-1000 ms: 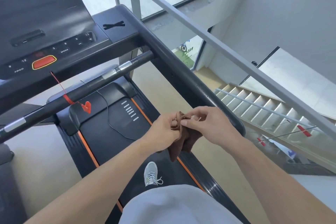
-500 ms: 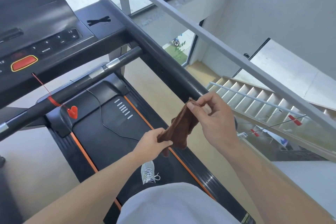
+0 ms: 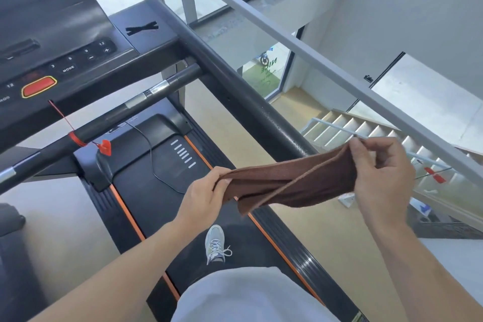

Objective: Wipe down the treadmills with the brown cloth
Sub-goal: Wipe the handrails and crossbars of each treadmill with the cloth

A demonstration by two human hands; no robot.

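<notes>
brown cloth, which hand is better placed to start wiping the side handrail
Right, probably. The right hand pinches the brown cloth at its end beside the right side handrail. The left hand grips the other end over the belt.

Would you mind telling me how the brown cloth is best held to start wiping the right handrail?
Probably by its two short ends, as now: the left hand grips the near end and the right hand pinches the far top corner, stretching the brown cloth flat. Bring it from above onto the right handrail, whose rounded bar suits a draped cloth.
</notes>
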